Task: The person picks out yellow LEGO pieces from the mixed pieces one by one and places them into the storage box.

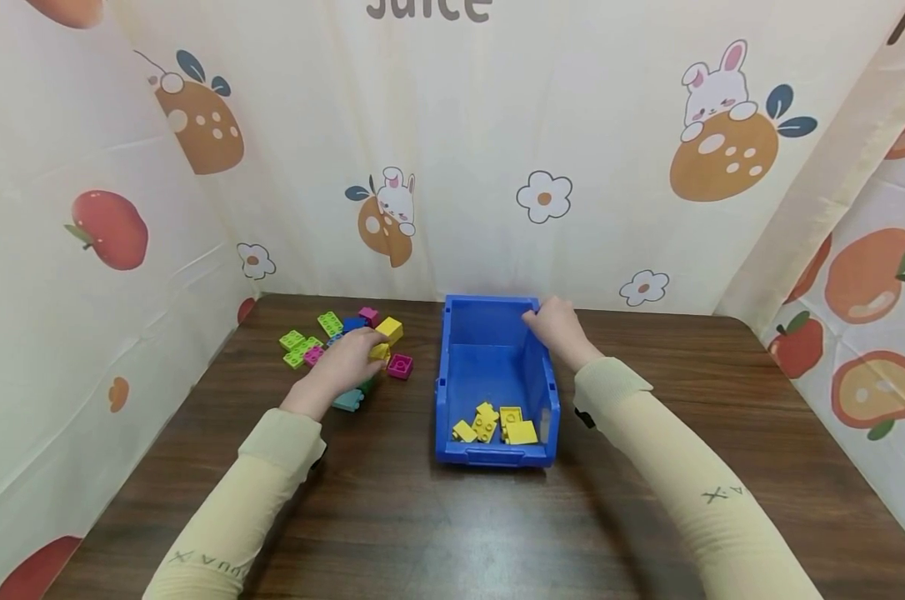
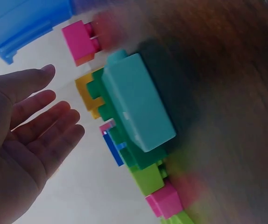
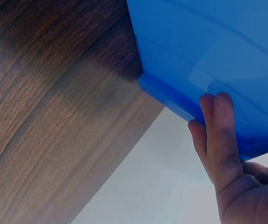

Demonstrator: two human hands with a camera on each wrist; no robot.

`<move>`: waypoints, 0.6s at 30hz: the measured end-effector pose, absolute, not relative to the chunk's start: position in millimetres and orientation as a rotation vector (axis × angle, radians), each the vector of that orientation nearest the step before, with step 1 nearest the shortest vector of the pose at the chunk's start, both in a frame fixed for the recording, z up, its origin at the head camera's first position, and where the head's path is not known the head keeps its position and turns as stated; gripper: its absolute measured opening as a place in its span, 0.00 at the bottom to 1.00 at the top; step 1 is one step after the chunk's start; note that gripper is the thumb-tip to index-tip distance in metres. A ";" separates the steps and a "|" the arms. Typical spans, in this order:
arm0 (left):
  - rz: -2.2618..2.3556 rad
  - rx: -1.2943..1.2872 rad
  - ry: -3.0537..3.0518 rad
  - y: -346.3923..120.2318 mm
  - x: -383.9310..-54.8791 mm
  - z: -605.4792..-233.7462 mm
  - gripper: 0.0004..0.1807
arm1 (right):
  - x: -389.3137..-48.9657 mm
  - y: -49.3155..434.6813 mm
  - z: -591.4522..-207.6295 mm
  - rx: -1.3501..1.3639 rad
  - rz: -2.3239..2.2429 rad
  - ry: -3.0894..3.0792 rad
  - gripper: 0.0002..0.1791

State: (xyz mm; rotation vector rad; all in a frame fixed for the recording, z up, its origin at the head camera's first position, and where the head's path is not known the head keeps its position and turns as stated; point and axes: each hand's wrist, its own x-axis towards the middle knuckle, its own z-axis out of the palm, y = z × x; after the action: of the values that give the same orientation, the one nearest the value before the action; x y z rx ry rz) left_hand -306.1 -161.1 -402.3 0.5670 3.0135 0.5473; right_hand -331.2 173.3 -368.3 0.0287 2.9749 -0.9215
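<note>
My left hand (image 1: pixel 347 360) hovers over a loose group of toy building bricks on the left of the table. In the left wrist view its fingers are spread and slightly bent, with nothing held. Nearest to it are a yellow brick (image 1: pixel 390 330), a magenta brick (image 1: pixel 400 367) and a teal brick (image 2: pixel 138 105) beside a green one (image 2: pixel 117 133). My right hand (image 1: pixel 561 329) grips the right wall of a blue plastic bin (image 1: pixel 443 367) near its back corner, fingers along the outside. Several yellow bricks (image 1: pixel 485 425) lie inside, towards the bin's front.
Lime green bricks (image 1: pixel 331 323), a blue brick (image 1: pixel 354 323) and other magenta ones lie further left and back. The dark wooden table (image 1: pixel 467 533) meets a printed curtain (image 1: pixel 467 125) at its back edge, with more curtain at both sides.
</note>
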 end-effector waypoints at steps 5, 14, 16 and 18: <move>0.526 0.520 3.004 -160.2 -311.8 -407.4 0.25 | -330.8 173.3 -368.2 0.028 -0.905 2.985 0.21; 0.518 0.462 2.957 -157.9 -320.9 -415.2 0.25 | -329.9 173.1 -368.5 0.029 -0.939 2.984 0.22; 0.510 0.468 2.953 -157.1 -322.2 -415.8 0.25 | -330.0 173.3 -368.7 0.026 -0.934 2.987 0.22; 0.505 0.469 2.952 -156.3 -323.6 -416.8 0.24 | -330.0 173.5 -368.9 0.022 -0.927 2.990 0.22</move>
State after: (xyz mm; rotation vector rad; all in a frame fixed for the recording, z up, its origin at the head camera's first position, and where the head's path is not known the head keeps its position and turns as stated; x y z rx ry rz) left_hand -323.6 -156.3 -416.8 0.4687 2.9520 0.5047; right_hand -330.0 173.5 -368.9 0.0225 2.9905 -0.9272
